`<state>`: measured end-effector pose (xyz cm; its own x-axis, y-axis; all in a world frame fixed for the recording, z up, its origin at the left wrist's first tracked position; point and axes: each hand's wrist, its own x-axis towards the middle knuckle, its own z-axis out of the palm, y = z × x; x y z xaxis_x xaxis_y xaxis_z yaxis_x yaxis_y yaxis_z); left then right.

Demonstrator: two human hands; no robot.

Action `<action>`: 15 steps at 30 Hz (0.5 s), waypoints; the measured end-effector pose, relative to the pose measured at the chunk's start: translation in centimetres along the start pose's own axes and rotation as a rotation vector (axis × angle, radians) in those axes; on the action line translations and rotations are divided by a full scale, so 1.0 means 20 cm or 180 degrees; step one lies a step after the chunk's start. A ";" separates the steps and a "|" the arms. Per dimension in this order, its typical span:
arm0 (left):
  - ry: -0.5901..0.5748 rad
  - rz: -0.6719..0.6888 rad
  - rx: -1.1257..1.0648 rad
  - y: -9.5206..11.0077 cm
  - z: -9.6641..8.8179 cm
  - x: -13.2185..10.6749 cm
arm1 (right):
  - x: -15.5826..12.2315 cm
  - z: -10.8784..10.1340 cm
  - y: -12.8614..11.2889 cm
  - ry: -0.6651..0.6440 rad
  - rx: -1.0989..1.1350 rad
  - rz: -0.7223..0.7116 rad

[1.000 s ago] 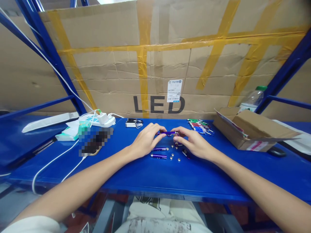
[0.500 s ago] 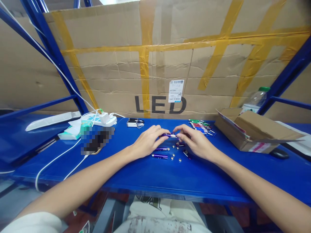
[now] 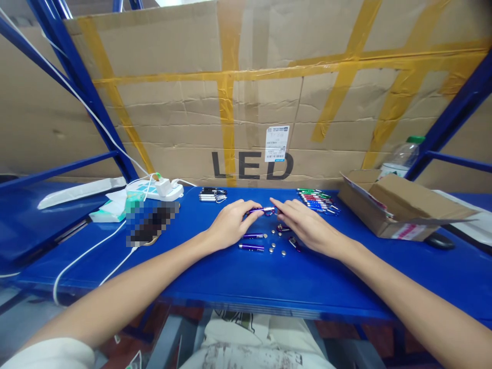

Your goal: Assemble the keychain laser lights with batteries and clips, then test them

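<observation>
My left hand [image 3: 228, 224] pinches a slim purple metal penlight [image 3: 258, 210] between thumb and fingertips, just above the blue table. At its silvery right end, my right hand [image 3: 307, 224] has its fingers closed around the tip, the index finger lying stretched along it. The right thumb is mostly hidden. Below my hands lie two more purple penlight tubes [image 3: 251, 247], several small silver button cells [image 3: 283, 252] and two short dark purple end pieces [image 3: 294, 243] close to my right hand.
Black and silver penlights [image 3: 212, 195] lie at the back; green, red and blue ones [image 3: 317, 201] lie right of them. An open cardboard box [image 3: 395, 207] stands at right before a bottle [image 3: 402, 156]. A blurred phone [image 3: 151, 225], power strip [image 3: 154, 189] and cables are at left.
The purple penlight has shifted slightly left. My right hand has changed its hold at the right end: the fingers, arched before, are now straighter and rolled over.
</observation>
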<state>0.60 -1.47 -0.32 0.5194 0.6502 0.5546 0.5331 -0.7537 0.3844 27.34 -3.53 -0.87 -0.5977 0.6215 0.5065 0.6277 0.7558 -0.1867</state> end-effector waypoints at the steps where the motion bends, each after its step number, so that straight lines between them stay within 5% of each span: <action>1: -0.0012 -0.0068 -0.0075 0.00 0.00 0.00 | 0.00 0.00 0.00 -0.0024 -0.0030 -0.0029; 15: -0.0305 0.0001 -0.0344 0.03 -0.01 0.00 | 0.00 -0.03 -0.02 -0.0043 -0.0059 0.0013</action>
<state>0.76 -2.03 0.05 0.5838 0.6521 0.4836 0.4606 -0.7566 0.4642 27.30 -3.97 -0.31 -0.6016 0.6274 0.4944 0.6392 0.7493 -0.1731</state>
